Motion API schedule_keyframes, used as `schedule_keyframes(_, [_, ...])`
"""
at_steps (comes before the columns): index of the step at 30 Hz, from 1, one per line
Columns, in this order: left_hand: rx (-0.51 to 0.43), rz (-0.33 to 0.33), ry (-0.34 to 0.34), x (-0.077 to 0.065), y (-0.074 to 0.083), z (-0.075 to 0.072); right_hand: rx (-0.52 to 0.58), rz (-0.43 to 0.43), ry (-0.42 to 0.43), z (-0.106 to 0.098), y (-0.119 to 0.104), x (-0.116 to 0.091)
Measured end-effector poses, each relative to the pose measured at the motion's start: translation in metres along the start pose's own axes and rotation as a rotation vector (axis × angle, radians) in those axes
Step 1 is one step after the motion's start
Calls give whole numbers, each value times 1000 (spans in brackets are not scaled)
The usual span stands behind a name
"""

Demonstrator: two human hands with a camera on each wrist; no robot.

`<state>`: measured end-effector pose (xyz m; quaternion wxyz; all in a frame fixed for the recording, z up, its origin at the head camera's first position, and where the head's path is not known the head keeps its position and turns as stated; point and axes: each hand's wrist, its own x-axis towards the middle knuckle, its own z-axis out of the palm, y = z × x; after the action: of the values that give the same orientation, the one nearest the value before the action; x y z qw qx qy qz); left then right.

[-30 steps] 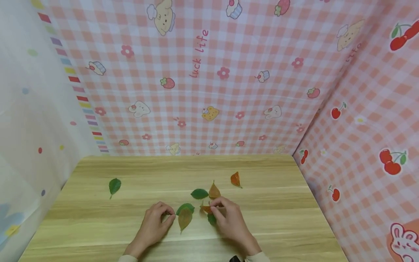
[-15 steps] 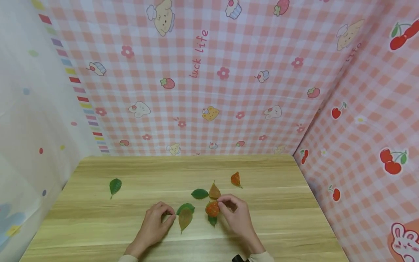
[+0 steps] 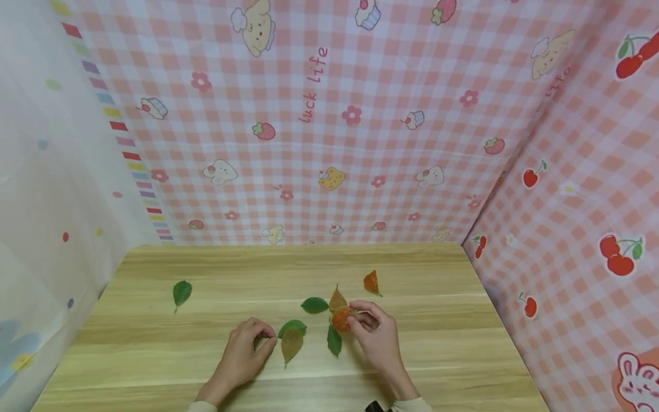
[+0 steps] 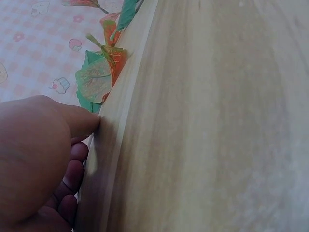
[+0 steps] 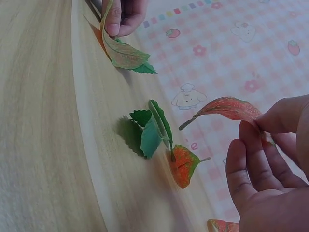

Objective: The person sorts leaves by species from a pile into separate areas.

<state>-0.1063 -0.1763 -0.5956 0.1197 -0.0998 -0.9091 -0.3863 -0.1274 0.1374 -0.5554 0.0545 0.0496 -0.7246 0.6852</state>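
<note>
My left hand point(image 3: 242, 352) rests low over the table, thumb and fingertips pinching the near end of a green leaf point(image 3: 285, 328), whose stem is hidden. A brownish-orange leaf point(image 3: 292, 345) lies across that green leaf. In the right wrist view, my right hand point(image 5: 275, 150) pinches an orange-red leaf point(image 5: 231, 107) between thumb and fingers, held above the table. In the head view, this leaf hangs over the meeting point of a green leaf point(image 3: 314, 305), another green leaf point(image 3: 334, 341) and an upright-pointing orange-brown leaf point(image 3: 337, 298).
A lone green leaf point(image 3: 182, 292) lies at the left of the wooden table point(image 3: 154, 355). Another orange leaf point(image 3: 372, 282) sits farther back on the right. Pink checked cloth point(image 3: 288, 154) hangs behind the table's far edge.
My right hand has lifted the orange-red leaf and turned it, shifting slightly right and away from me. More of the green leaf beneath now shows. My left hand has stayed still.
</note>
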Motion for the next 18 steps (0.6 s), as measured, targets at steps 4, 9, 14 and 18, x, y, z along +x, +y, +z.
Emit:
schedule_keyframes(4, [-1, -1, 4, 0, 0, 0, -10, -9, 6, -2, 0, 1])
schedule_keyframes(9, [-1, 4, 12, -1, 1, 0, -12, -4, 32, -3, -1, 1])
schedule_keyframes(14, [-1, 2, 10, 0, 0, 0, -4, 2, 25, -4, -3, 1])
schedule_keyframes(18, [-3, -1, 4, -1, -1, 0, 17, 14, 39, -5, -4, 0])
